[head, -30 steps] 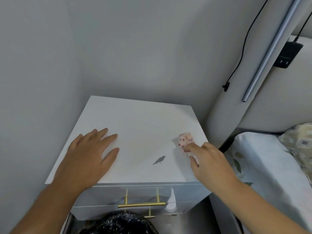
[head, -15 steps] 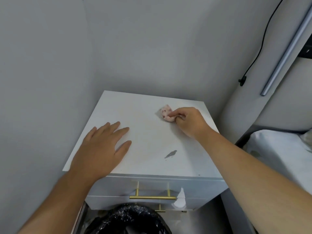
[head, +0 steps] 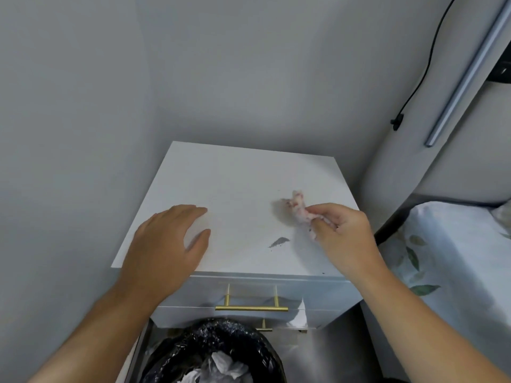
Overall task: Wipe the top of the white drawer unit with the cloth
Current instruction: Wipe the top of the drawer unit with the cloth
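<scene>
Hands are both over the top of the white unit [head: 237, 189], which stands in the middle of the frame against the grey wall. Left hand [head: 166, 244] lies flat on the lower left part of the top, palm down, fingers stretched and a little spread, holding nothing. Right hand [head: 343, 233] is at the right side of the top, with its fingers pinched on the cloth [head: 300, 212], a small crumpled pink-white piece with dark red specks. The free end of the cloth points to the upper left of the hand and seems to touch the surface; a soft shadow lies beside it. A grey smear [head: 279, 241] is on the top between the two hands, just below and left of the cloth, apart from it. The two hands are well apart. Below the top, at the front of the unit, a gold handle [head: 251, 308] is seen. At the bottom of the frame stands a bin [head: 221, 333] with a black bag, with white crumpled paper inside. A bed [head: 453, 258] with leaf-print sheet is at the right edge.
</scene>
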